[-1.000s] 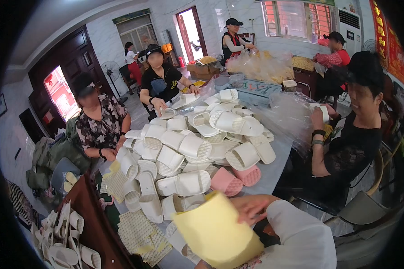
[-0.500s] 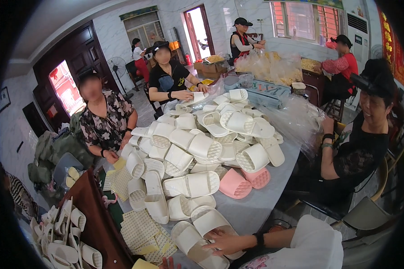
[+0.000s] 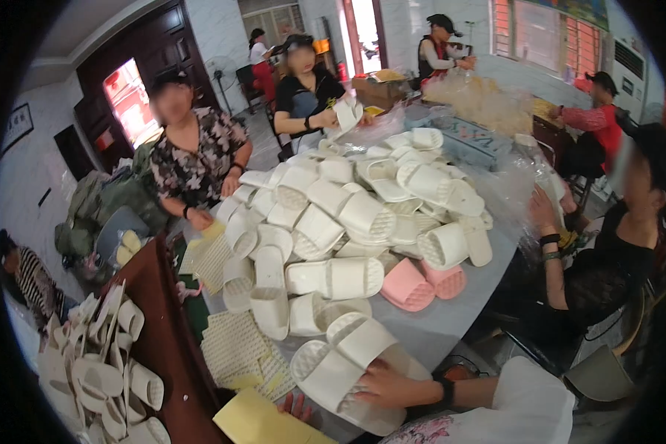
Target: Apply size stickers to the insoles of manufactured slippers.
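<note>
right hand [image 3: 394,386] on slippers [image 3: 364,342] (white), left hand [image 3: 297,406] by yellow sheet [image 3: 263,423]

- Right forearm [image 3: 477,393]: enters from lower right, runs nearly level to the left.
- Right hand [image 3: 392,386]: back up, fingers pointing left, slightly bent; grip unclear.
- Left hand [image 3: 297,407]: at lower edge, only fingers showing, pointing up, slightly spread; palm and wrist hidden.

At lower centre, the white slippers [image 3: 340,381] look like matt plastic with bumpy straps [image 3: 359,342]; the yellow sheet [image 3: 263,418] below is smooth paper. Glossy clear plastic film [image 3: 505,180] wrinkles right of centre, and the upper-left door [image 3: 144,52] looks wooden.
</note>
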`<state>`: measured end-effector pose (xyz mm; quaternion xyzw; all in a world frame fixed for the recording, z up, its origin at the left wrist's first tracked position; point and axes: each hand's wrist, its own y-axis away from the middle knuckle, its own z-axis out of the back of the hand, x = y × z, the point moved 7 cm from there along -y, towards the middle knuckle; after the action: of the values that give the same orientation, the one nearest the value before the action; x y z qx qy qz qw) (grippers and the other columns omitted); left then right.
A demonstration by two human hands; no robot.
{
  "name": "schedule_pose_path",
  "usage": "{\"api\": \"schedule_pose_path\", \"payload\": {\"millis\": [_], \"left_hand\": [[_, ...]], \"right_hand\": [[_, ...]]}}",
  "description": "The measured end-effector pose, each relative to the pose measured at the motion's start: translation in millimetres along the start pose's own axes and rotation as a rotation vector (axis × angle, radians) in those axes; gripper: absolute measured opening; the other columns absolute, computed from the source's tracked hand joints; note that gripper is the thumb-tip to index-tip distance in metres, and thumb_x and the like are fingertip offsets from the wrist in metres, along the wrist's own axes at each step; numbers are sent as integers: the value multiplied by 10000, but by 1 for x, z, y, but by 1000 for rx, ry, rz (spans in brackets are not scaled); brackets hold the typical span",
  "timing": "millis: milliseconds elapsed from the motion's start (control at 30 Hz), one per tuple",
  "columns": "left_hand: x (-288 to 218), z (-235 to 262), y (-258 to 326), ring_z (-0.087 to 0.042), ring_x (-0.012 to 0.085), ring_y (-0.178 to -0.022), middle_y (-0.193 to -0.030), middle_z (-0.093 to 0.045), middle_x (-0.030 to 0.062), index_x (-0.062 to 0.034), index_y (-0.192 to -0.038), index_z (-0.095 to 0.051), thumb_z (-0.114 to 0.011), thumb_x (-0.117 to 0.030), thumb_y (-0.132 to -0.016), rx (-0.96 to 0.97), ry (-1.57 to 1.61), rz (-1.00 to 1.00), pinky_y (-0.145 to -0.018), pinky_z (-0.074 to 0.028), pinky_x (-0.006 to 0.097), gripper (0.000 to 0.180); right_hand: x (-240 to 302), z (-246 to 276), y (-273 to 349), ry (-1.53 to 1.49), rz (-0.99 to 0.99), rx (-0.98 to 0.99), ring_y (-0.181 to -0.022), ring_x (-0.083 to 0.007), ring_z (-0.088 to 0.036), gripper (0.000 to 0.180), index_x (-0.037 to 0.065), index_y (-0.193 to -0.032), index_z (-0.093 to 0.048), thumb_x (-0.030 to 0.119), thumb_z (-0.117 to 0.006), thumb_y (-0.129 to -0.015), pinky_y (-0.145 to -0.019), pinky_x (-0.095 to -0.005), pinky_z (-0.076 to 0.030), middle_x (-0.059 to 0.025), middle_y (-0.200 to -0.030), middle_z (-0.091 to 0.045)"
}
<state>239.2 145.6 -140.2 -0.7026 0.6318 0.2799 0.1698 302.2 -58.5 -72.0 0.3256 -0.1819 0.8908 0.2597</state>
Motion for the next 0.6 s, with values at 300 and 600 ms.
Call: {"api": "schedule_pose_path", "payload": {"millis": [300, 600], "left_hand": [[1, 15, 30, -289, 332, -1257, -1293, -429, 73, -133, -960, -544, -484, -369, -854, -91, -12, 16, -975, -272, 594, 265], [-6, -8, 46, -317, 337, -1233, -1288, -412, 164, -78, -971, -526, -482, -356, -856, -155, 79, -60, -996, -271, 524, 305]], "right_hand": [[-7, 151, -41, 182, 108, -455, -810, -351, -425, 255, 12, -873, -532, 255, -578, -809, -713, -421, -355, -197, -876, -444], [-139, 315, -157, 427, -251, -676, -987, -376, -495, 301, 16, -1015, -583, 247, -550, -824, -827, -441, -402, -241, -1126, -478]]}}
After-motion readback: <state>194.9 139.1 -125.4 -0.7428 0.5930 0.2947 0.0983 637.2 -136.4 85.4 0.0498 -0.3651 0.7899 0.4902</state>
